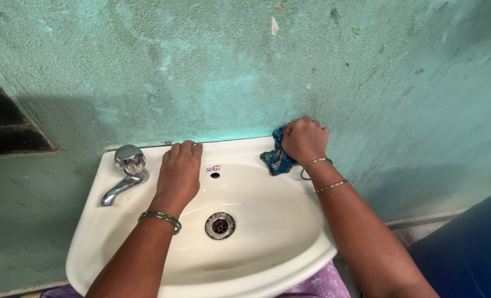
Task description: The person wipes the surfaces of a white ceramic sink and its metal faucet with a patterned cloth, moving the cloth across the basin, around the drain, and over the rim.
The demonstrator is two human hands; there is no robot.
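Observation:
A cream ceramic wall basin [118, 232] hangs against a rough green wall. My left hand [178, 172] lies flat on the basin's back ledge, fingers together, just right of the chrome tap [125, 172]. My right hand [304, 139] is closed on a crumpled blue patterned cloth [276, 158], pressing it at the basin's back right corner where the ledge meets the wall. Both wrists carry thin bangles. The metal drain [219, 225] sits in the bowl between my forearms.
A small overflow hole [215, 175] lies below the ledge. A dark window opening [2, 124] is set in the wall at the left. A dark blue object [469, 248] stands at the lower right. Purple clothing [317, 284] shows below the basin's front rim.

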